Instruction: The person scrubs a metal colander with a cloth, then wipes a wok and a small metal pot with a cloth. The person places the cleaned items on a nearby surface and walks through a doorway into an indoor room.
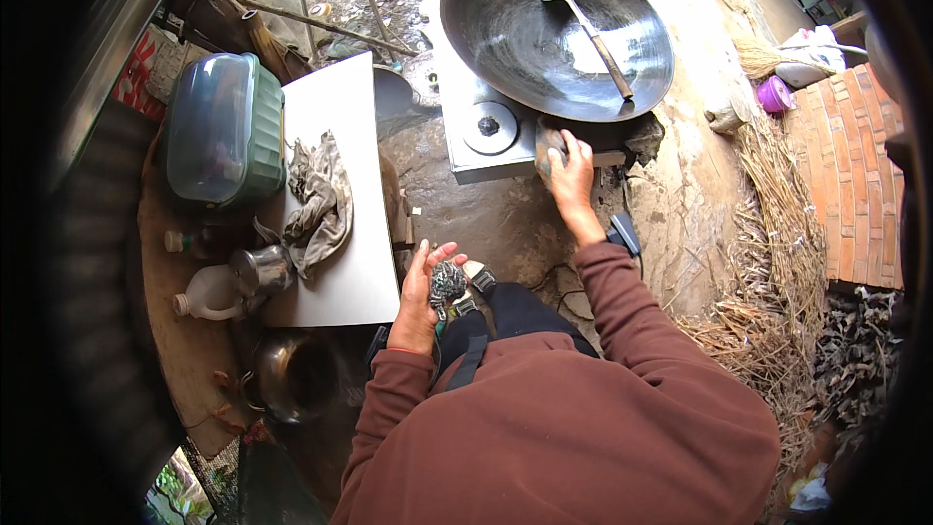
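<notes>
In my left hand (418,295) rests a tangled steel wool scourer (446,281), held in front of my body above my feet. My right hand (573,175) reaches forward and presses a greyish cloth (547,148) against the front edge of a metal gas stove (466,165). The stove's round left burner (490,128) is uncovered. A large dark wok (496,22) sits tilted over the right side of the stove and hides what lies beneath it. Inside the wok lies a metal spatula (584,18) with a wooden handle.
On my left, a crumpled grey rag (318,215) lies on a white board (357,248). Nearby are a lidded green plastic box (226,131), a plastic jug (211,293) and a metal pot (295,377). Dry straw (780,233) and a brick surface (849,175) lie to the right.
</notes>
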### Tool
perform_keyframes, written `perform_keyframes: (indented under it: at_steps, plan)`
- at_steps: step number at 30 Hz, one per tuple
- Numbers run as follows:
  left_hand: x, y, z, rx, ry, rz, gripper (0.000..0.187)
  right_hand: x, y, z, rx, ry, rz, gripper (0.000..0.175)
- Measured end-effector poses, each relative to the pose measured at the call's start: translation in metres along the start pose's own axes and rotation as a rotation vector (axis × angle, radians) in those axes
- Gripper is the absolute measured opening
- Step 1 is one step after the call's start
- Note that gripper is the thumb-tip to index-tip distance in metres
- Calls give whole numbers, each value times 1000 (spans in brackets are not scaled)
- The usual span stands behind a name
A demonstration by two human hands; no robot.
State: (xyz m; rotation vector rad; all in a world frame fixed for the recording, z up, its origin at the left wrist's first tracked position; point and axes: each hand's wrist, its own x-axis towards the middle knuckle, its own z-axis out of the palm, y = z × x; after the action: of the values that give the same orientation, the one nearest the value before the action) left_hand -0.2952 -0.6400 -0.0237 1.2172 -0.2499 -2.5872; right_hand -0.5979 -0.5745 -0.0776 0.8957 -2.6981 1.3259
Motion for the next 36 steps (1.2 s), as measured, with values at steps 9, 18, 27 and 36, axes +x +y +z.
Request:
perform_keyframes:
  at_steps: [9, 18, 27, 36]
  plan:
    - [-34, 30, -26, -175, -62, 122, 33, 10, 16, 8, -419, -110, -490, 22]
    - [-69, 64, -99, -394, -35, 276, 38, 14, 18, 19, -632, 14, -140, 15]
    - [-76, 63, -133, -162, 80, 352, 36, 14, 23, -3, -573, -129, -391, 28]
    - [-64, 55, -151, 569, 509, 673, 45, -3, 2, 45, -450, -36, -270, 33]
